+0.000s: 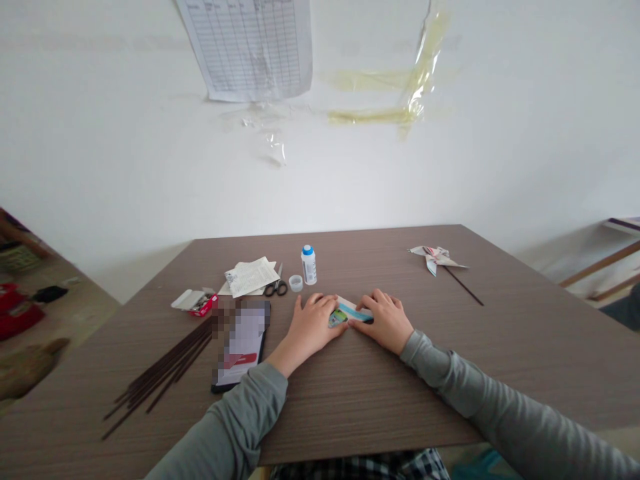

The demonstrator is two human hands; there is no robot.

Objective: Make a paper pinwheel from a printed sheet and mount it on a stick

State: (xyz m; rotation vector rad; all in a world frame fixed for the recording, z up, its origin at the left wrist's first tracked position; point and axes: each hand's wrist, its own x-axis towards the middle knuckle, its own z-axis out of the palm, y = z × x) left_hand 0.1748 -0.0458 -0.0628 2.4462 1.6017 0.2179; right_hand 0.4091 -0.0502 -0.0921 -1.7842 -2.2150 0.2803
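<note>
Between my hands, flat on the table, is a small piece of printed paper [339, 317] with blue and green patches; it looks folded. My left hand [311, 323] has its fingers curled on the paper's left end. The right end is gripped by my right hand [389, 321], fingers bent and thumb along the near edge. Both hands partly cover the paper. Just beyond them stands a white bottle [309, 268] with a blue top, beside a small clear cup or cap [296, 283]. A paper pinwheel [437, 257] on a dark stick lies at the far right.
Left of my hands lie a phone [245, 343], a bundle of thin dark sticks [165, 367] and an opened red-and-white box [203, 303]. Black-handled scissors [276, 288] sit by stacked paper pieces [251, 276]. The wooden table [500, 360] meets a white wall behind.
</note>
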